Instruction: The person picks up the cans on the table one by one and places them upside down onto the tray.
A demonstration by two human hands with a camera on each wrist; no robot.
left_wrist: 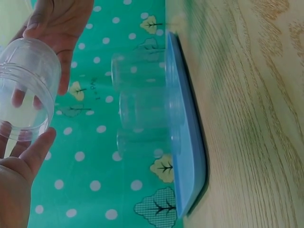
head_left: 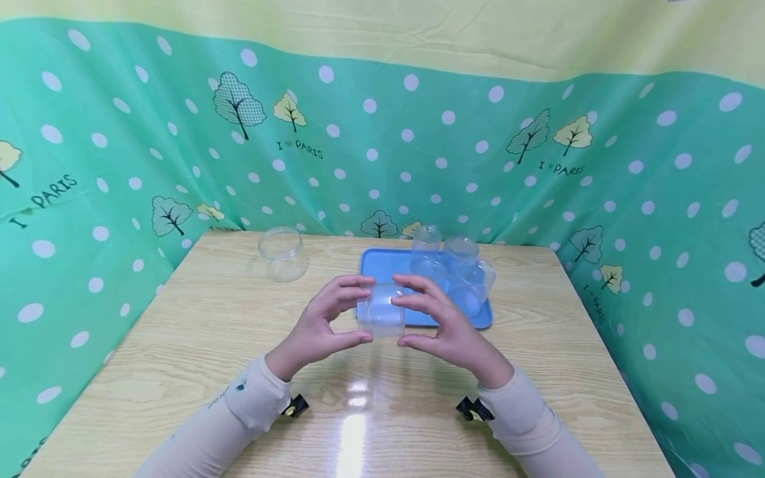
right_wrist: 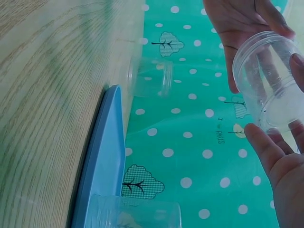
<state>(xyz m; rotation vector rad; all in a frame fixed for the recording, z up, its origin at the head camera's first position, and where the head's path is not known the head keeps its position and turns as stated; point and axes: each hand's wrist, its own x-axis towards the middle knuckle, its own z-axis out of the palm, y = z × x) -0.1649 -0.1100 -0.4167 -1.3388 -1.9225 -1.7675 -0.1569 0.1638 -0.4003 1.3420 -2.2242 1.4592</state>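
Half-curled, left hand (head_left: 325, 325) and right hand (head_left: 448, 325) hold a jar (head_left: 382, 315) between them, axis sideways; beyond lies the tray (head_left: 384, 262), near edge closest.

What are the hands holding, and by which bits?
A clear, cylindrical plastic jar: rim end in the left hand, base end in the right hand.
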